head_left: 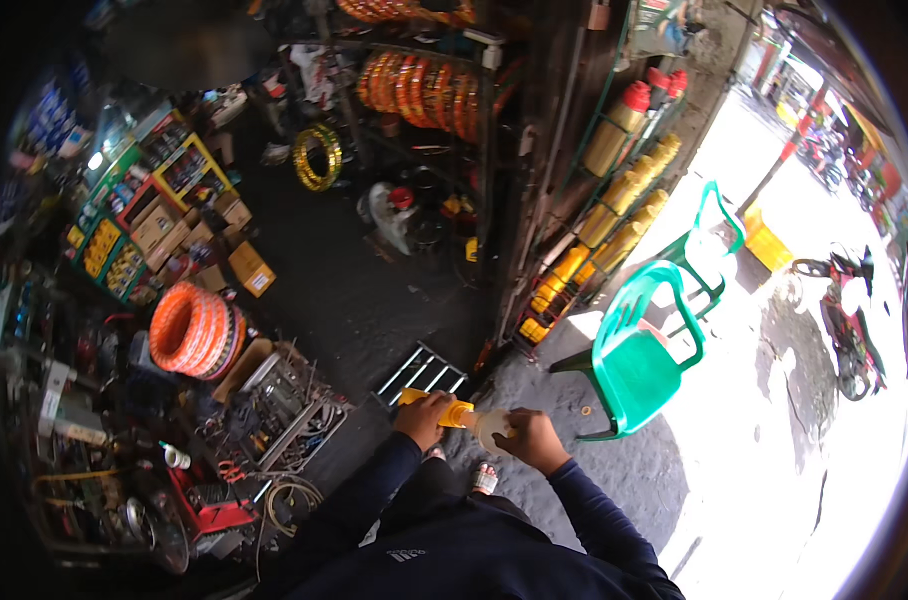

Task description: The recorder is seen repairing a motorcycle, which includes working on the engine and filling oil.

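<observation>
In front of my body, my left hand [424,420] is wrapped round a yellow plastic bottle [457,414], which lies nearly level. My right hand [537,440] grips a translucent whitish container [491,427] on the right side of the bottle. The narrow, pale end of this container meets the end of the bottle. Whether the two are joined or only touching I cannot tell. My fingers cover part of both things, and any contents are not clear. Both hands hang above the dark floor, close to a metal rack [421,375] with several bars.
A green plastic chair [639,370] stands to the right, with another green chair [712,235] behind it. Yellow bottles [614,210] fill a rack by the doorway. Orange tires [186,325], cardboard boxes [251,268] and a cluttered metal stand [294,410] crowd the left. A motorcycle [852,325] is outside.
</observation>
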The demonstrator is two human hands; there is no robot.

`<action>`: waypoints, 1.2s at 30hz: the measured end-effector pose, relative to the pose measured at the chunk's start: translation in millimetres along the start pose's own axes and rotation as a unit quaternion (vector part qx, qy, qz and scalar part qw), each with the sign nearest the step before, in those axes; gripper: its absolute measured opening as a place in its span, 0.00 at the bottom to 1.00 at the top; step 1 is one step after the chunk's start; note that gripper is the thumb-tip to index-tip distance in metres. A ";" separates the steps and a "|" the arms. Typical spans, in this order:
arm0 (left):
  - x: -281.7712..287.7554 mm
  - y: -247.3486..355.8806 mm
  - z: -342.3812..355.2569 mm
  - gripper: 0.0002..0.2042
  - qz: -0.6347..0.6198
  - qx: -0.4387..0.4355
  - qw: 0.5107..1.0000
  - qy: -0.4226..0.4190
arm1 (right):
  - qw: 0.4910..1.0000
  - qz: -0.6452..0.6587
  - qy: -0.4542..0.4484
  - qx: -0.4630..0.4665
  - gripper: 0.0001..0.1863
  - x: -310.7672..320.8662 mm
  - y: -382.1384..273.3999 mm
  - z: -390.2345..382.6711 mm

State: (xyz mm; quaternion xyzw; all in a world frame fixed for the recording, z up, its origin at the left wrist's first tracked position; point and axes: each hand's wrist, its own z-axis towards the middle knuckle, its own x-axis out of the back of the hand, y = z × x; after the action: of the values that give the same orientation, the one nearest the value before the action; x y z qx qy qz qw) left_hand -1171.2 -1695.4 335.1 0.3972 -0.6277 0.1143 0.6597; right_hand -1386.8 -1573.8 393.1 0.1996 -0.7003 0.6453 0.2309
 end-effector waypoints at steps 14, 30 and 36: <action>11.0 -36.7 198.1 0.31 -0.047 -0.115 0.992 0.019 | 0.920 0.257 0.215 -0.204 0.06 103.7 42.9 67.3; -2.9 -48.4 285.0 0.31 -0.049 -0.073 0.995 0.038 | 0.870 0.309 0.317 -0.217 0.05 159.5 83.1 105.2; -40.8 -62.2 310.1 0.29 -0.058 0.029 0.998 -0.005 | 0.849 0.333 0.340 -0.230 0.08 151.5 112.2 96.9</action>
State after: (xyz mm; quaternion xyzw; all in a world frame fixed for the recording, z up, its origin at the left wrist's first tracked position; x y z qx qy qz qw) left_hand -1367.1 -1929.2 241.8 0.4523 -0.6033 0.0918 0.6503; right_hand -1581.2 -1657.8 384.2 -0.3364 -0.7309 0.5316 0.2647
